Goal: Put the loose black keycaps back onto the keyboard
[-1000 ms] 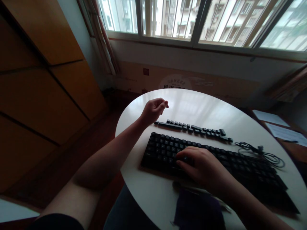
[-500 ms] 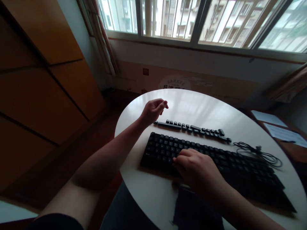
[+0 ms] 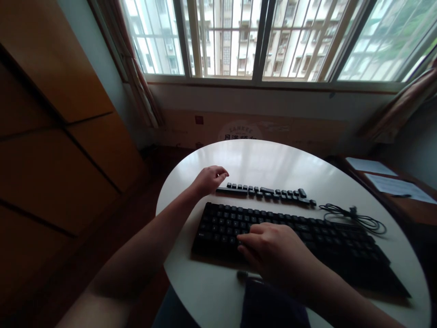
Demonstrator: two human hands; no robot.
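Observation:
A black mechanical keyboard [image 3: 218, 223] lies slanted on the white round table [image 3: 191, 282]. My right hand [image 3: 273, 246] rests over its left half, fingers curled and drawn together, tips down on the lower keys. Whatever those fingertips hold, if anything, is hidden. My left hand [image 3: 209, 179] hovers by the left end of loose black keycaps [image 3: 269, 195], which stand in rows behind the keyboard. Its fingers bend with thumb and forefinger close together in a pinch; I cannot make out anything between them.
A coiled black cable [image 3: 355, 217] lies right of the loose keycaps. A small dark brush-like tool [image 3: 243, 275] and a dark cloth [image 3: 269, 305] are at the near edge. Papers [image 3: 398, 187] and a pen [image 3: 401, 196] lie on a brown surface to the right.
The camera view has tilted up, so the window shows more. My left hand has lowered toward the left end of the loose keycaps. My right hand stays on the keyboard's lower keys.

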